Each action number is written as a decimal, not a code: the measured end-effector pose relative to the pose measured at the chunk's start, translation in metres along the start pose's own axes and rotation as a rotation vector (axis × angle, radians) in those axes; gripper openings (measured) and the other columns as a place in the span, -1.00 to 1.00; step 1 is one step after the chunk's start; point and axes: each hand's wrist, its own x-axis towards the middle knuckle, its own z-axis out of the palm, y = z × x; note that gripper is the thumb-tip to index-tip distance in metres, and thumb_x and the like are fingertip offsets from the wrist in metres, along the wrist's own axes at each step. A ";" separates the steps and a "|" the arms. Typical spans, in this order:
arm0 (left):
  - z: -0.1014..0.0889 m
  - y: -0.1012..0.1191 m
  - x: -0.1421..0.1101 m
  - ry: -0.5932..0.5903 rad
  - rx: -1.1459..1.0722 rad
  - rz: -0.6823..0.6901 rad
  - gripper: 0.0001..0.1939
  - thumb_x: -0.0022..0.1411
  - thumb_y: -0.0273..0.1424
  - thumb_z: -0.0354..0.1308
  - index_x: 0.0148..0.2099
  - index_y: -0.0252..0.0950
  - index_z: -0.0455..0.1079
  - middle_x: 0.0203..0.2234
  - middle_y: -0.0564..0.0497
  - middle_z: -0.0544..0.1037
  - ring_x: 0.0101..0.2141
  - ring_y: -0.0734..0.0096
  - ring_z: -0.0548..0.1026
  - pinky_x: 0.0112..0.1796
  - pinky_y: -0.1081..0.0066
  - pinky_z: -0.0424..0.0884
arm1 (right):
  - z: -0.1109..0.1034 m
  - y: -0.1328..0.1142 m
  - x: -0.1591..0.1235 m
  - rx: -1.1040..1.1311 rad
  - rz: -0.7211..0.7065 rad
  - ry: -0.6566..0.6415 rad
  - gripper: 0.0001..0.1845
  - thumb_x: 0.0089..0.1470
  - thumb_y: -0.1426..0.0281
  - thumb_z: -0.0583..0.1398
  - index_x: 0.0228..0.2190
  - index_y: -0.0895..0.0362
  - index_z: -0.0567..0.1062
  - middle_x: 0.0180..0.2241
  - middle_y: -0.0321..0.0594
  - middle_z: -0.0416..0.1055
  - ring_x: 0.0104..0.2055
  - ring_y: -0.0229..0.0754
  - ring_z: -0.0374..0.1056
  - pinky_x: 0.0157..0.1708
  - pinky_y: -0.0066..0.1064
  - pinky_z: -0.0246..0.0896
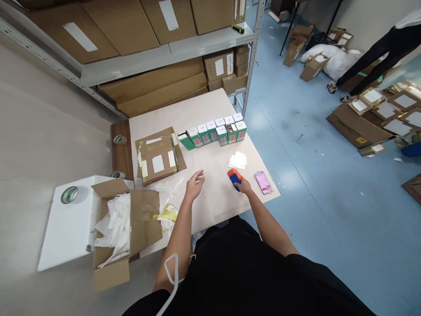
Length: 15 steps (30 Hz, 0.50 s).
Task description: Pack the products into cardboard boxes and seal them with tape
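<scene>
My right hand is closed round a small blue and orange tool that rests on the pale tabletop. My left hand hovers just above the table with its fingers loosely spread and nothing in it. Beyond both hands stands a row of several small green and white boxes. A short stack of white cards lies just past the tool. A pink phone lies to the right of my right hand.
Flattened cartons lie at the table's left. An open carton of white strips sits on a white stand with tape rolls. Shelves hold brown cartons behind. Another person's legs stand far right among cardboard on the blue floor.
</scene>
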 end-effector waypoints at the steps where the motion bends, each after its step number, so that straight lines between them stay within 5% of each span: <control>1: 0.000 0.006 0.001 -0.007 -0.007 0.012 -0.56 0.29 -0.22 0.20 0.16 -0.25 0.50 0.03 -0.19 0.61 -0.05 0.19 0.58 0.00 0.17 0.51 | -0.004 -0.008 -0.006 0.078 -0.103 0.004 -0.63 0.09 0.21 0.27 -0.10 0.12 0.53 -0.20 -0.14 0.57 -0.16 0.02 0.47 -0.16 -0.21 0.33; 7: -0.012 0.064 0.002 -0.048 -0.029 0.210 -0.58 0.33 -0.16 0.21 0.15 -0.19 0.54 0.11 -0.17 0.57 0.09 0.13 0.53 0.05 0.16 0.51 | -0.021 -0.074 -0.047 0.384 -0.563 -0.058 -0.58 0.09 0.12 0.30 -0.08 0.10 0.54 -0.21 -0.20 0.57 -0.19 -0.01 0.45 -0.12 -0.15 0.37; 15: -0.071 0.122 -0.023 -0.143 0.041 0.459 -0.67 0.22 -0.12 0.33 -0.03 -0.12 0.67 -0.16 -0.09 0.67 -0.06 0.11 0.58 -0.12 0.23 0.57 | -0.046 -0.153 -0.086 0.394 -0.865 -0.086 -0.61 0.10 0.17 0.33 -0.06 0.06 0.54 -0.09 -0.15 0.55 -0.07 -0.01 0.43 -0.01 -0.13 0.35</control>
